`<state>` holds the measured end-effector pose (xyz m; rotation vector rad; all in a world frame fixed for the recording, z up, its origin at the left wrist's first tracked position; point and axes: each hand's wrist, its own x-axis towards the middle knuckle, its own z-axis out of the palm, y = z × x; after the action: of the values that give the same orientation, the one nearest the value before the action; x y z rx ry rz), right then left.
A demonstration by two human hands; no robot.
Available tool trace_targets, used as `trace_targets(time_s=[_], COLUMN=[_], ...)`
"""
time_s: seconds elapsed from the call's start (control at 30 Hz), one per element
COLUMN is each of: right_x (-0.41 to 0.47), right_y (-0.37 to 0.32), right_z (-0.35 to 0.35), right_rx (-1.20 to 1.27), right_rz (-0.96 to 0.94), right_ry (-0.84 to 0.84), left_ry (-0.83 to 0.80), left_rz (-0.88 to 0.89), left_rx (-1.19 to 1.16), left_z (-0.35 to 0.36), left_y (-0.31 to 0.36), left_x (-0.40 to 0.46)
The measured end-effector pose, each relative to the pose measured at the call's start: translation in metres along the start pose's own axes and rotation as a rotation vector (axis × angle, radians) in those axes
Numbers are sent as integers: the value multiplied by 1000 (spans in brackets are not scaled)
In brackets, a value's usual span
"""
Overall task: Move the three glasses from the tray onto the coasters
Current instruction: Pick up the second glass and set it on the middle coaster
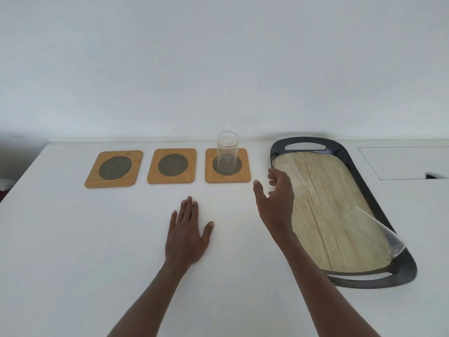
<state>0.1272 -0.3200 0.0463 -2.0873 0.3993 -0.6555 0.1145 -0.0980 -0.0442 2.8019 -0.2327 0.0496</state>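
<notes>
Nearest, on the tray (403,271) at the right of the white table (73,239), a clear glass (379,235) stands at the near end, stretched by the wide lens so it seems to lean. The left hand (187,235) lies flat on the table, palm down, fingers spread and pointing away, holding nothing; its forearm runs back toward the near edge. The right arm reaches forward and slightly right, the wrist lifted. The right hand (275,200) is half open, thumb out to the left and fingers curled toward a second glass (290,171) at the tray's far left side (it is hard to make out the outline). Whether the fingers touch it I cannot tell; they are not closed around it. Farther off, three coasters sit in a row: left (114,169), middle (172,166) and right (213,176). A third glass (228,152) stands upright on the right coaster.
</notes>
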Motion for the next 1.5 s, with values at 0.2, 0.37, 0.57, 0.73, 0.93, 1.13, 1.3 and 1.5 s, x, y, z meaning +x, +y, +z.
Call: trace_targets(time_s=[0.2, 0.37, 0.57, 0.73, 0.93, 1.13, 1.3, 1.5], right_x=[-4, 0, 1, -1, 9, 36, 59, 64], right_y=[23, 42, 58, 65, 70, 68, 72, 74], right_z=[-46, -72, -88, -88, -85, -66, -55, -40], right_rx=[-72, -137, -140, -169, -175, -214, -265, -271], right_rz=[36, 69, 107, 126, 190, 252, 279, 269], right_ry=[54, 53, 52, 48, -26, -130, -173, -198], left_ry=[-13, -32, -55, -55, -36, -16, -8, -1], left_rz=[3, -54, -29, 2, 24, 22, 19, 12], left_rx=[-14, -45, -73, -88, -63, -67, -74, -71], left_z=[-2, -2, 2, 11, 12, 13, 15, 17], left_y=[2, 14, 52, 67, 73, 73, 72, 72], left_x=[-1, -7, -24, -40, -48, -49, -48, -46])
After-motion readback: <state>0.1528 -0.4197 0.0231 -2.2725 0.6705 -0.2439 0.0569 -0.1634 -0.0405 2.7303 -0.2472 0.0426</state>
